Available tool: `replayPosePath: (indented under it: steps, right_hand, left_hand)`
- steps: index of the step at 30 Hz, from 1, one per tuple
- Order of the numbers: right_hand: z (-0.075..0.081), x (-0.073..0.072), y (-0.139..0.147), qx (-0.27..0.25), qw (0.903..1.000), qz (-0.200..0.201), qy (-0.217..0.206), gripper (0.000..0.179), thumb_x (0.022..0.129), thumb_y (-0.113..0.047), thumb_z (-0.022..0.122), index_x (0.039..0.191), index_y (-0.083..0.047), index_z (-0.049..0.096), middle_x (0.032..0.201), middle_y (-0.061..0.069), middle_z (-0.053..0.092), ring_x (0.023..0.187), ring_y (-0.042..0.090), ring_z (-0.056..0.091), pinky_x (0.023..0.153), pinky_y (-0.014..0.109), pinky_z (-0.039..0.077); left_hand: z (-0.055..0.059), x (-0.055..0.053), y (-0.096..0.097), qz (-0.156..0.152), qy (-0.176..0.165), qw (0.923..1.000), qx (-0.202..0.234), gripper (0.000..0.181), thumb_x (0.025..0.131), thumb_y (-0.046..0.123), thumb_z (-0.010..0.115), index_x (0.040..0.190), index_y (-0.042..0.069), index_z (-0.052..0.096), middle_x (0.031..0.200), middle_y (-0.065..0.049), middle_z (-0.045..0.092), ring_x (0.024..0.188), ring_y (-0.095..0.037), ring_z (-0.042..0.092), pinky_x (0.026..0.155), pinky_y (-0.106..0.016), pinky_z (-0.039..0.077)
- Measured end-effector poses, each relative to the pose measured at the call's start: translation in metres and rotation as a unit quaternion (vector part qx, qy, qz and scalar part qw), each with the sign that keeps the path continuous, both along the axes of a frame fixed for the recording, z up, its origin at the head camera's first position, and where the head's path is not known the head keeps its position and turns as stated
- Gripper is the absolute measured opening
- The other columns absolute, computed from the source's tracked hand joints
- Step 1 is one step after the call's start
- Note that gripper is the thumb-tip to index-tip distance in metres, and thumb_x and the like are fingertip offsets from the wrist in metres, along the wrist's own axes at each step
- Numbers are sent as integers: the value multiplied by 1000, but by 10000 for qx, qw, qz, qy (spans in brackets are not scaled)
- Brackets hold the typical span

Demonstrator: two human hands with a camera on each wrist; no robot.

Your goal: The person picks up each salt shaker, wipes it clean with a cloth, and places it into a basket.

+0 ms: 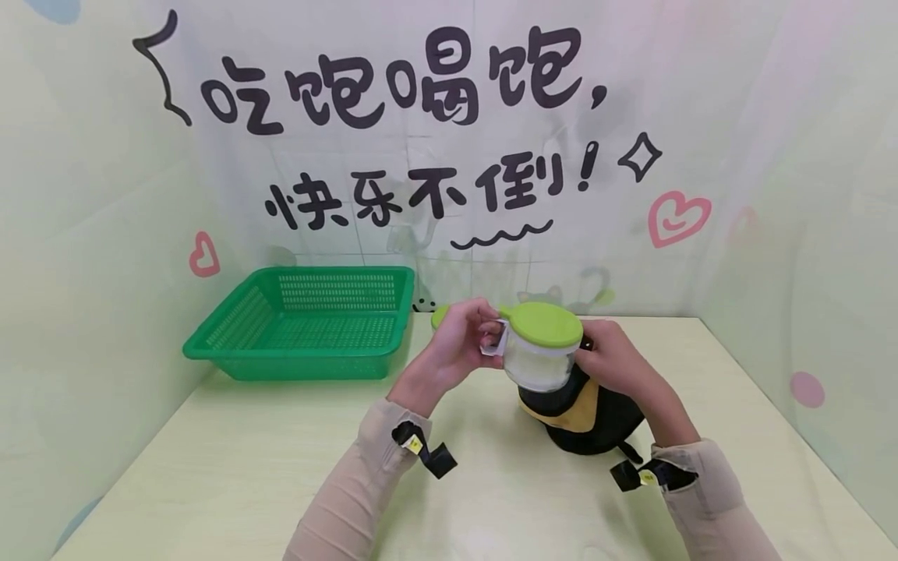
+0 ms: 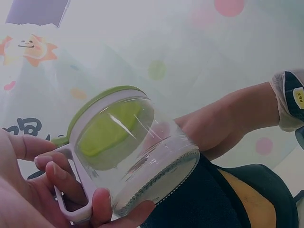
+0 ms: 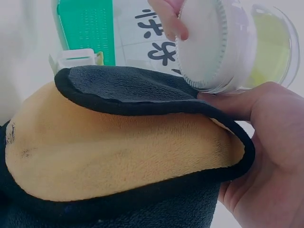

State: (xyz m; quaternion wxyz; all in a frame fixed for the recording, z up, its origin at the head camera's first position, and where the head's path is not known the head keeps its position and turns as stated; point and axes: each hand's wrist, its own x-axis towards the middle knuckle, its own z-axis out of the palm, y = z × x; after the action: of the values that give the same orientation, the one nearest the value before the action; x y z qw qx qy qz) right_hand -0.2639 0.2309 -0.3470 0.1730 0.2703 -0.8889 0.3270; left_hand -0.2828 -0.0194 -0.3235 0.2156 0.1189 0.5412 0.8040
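Note:
My left hand (image 1: pixel 459 339) grips a clear glass jar (image 1: pixel 536 362) by its white handle (image 2: pixel 76 214), above the table. The jar has a green flip lid (image 1: pixel 546 323), which is closed, and it looks empty in the left wrist view. In the left wrist view it tilts, with fingertips along its base. My right hand (image 1: pixel 612 358) holds a dark cloth (image 1: pixel 596 436) with a yellow side (image 3: pixel 123 156) and black edging, its thumb right at the glass. The cloth hangs down in folds below the jar, its lower part at the table.
A green perforated basket (image 1: pixel 298 366) stands at the back left of the pale table (image 1: pixel 295 467). Behind my left hand shows part of another green lid (image 1: pixel 439 315). Printed curtains (image 1: pixel 449 156) enclose the table at the back and sides.

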Motion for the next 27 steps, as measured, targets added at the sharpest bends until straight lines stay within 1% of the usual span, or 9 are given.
replayPosePath:
  steps: [5, 8, 12, 15, 17, 19, 21, 25, 27]
  right_hand:
    - [-1, -1, 1, -86, 9999, 117, -70, 20, 88, 11, 59, 94, -3, 71, 80, 5, 66, 69, 12, 49, 63, 27, 44]
    - [1, 0, 2, -303, 9991, 274, -80, 24, 91, 11, 56, 100, -4, 72, 88, 7, 70, 75, 9, 53, 68, 26, 48]
    - [6, 2, 2, -654, 9967, 405, -269, 30, 97, 8, 52, 116, -4, 72, 108, 12, 74, 93, 0, 60, 79, 23, 55]
    - [8, 2, 2, -880, 9940, 519, -392, 31, 99, 4, 51, 122, -3, 71, 116, 15, 73, 103, -4, 61, 86, 23, 56]
    - [8, 2, 1, -1022, 9915, 684, -433, 31, 99, 5, 51, 121, -2, 70, 115, 15, 72, 103, -2, 62, 87, 23, 56]
    - [6, 1, 2, -1039, 9904, 802, -431, 32, 97, 8, 49, 120, -1, 70, 113, 13, 71, 102, 0, 62, 87, 22, 55]
    - [4, -1, 2, -970, 9902, 894, -452, 31, 95, 11, 50, 116, -1, 70, 106, 10, 70, 95, 2, 61, 84, 23, 54]
    - [-1, -3, 3, -719, 9895, 1037, -711, 26, 94, 13, 49, 106, 1, 69, 91, 5, 64, 82, 7, 54, 73, 26, 48]
    - [-2, -3, 3, -651, 9880, 1078, -889, 25, 95, 13, 48, 105, 2, 69, 89, 5, 62, 79, 8, 51, 71, 27, 45]
  left_hand:
    - [-1, -1, 1, -128, -83, 9999, -1, 30, 86, 18, 48, 59, 17, 34, 60, 6, 33, 60, -15, 33, 62, -36, 44]
    - [-2, -1, 1, -197, -115, 9997, -18, 30, 84, 18, 48, 58, 18, 34, 59, 6, 33, 58, -14, 33, 60, -35, 44]
    - [-3, -1, 2, -284, -72, 9996, -46, 30, 85, 18, 48, 58, 18, 35, 59, 7, 33, 57, -13, 34, 60, -35, 46]
    - [-3, -1, 2, -311, 0, 9995, -99, 30, 85, 18, 48, 58, 18, 35, 59, 7, 33, 58, -13, 35, 61, -35, 47]
    - [-3, 0, 2, -314, 36, 9994, -123, 30, 86, 19, 48, 58, 18, 35, 59, 6, 33, 58, -13, 36, 61, -35, 47]
    - [-2, 0, 2, -307, 30, 9995, -111, 30, 85, 19, 48, 58, 18, 36, 59, 6, 33, 58, -13, 36, 61, -35, 47]
    - [-2, 0, 2, -291, 10, 9995, -79, 30, 85, 19, 48, 58, 18, 36, 59, 7, 33, 57, -13, 36, 61, -35, 47]
    - [-2, 1, 1, -263, -37, 9996, -15, 29, 85, 19, 48, 58, 18, 36, 59, 7, 33, 57, -13, 35, 61, -35, 46]
    - [-1, 1, 1, -260, -45, 9997, 10, 29, 85, 19, 48, 59, 17, 36, 60, 7, 33, 58, -13, 35, 61, -35, 45]
